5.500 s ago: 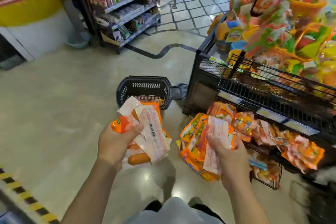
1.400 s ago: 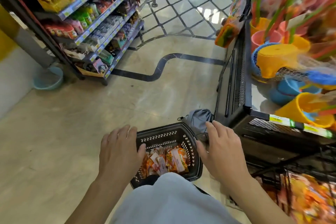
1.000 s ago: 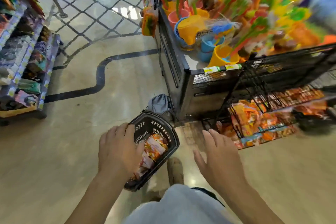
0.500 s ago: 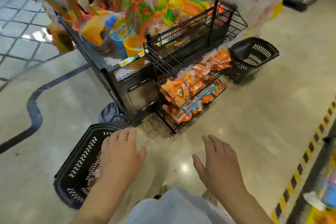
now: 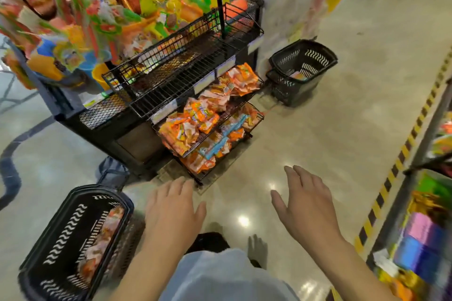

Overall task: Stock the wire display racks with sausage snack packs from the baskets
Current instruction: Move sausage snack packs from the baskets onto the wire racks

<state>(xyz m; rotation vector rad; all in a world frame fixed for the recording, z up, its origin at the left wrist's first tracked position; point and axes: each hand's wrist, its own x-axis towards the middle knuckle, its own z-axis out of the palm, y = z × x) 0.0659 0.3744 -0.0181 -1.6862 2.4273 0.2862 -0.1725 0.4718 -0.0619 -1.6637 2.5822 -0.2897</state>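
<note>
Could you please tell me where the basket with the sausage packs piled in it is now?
The basket stands on the floor at the head view's lower left, beside the left hand, with a grey bag just beyond it.

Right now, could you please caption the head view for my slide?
Left hand and right hand hover open beside the near basket of packs, before the rack.

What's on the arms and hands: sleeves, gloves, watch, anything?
Nothing worn on either. Left hand and right hand are ungloved, with no ring, watch or band showing. Both forearms are bare as far as the frame shows. The only clothing visible is a pale grey-blue garment at bottom centre.
</note>
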